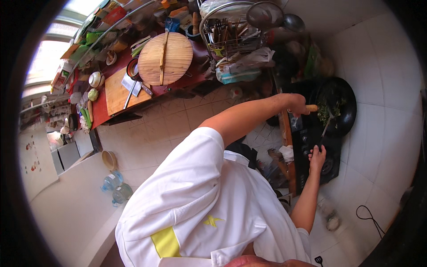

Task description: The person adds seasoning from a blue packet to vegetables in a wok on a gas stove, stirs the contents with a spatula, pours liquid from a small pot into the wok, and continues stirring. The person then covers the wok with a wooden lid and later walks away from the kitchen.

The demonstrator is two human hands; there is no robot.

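Note:
My left hand (296, 104) grips the light wooden handle (312, 108) of a black wok (348, 111). Chopped greens (323, 111) lie in the wok's bowl. From the near side, my right hand (317, 157) holds a long-handled metal spatula (326, 128), its head down among the greens. The spatula's grip is partly hidden by my fingers. Under the wok is a black gas stove (313, 173), whose second burner (328, 165) is beside my right hand. Several knobs (305, 139) line the stove's front.
White tiled wall (370, 133) rises behind the stove. A red counter (115, 71) holds a round wooden lid (176, 56), a cutting board (115, 91) and a cleaver (130, 85). A wire utensil rack (230, 45) stands left of the stove. Plastic water jugs (121, 193) sit on the floor.

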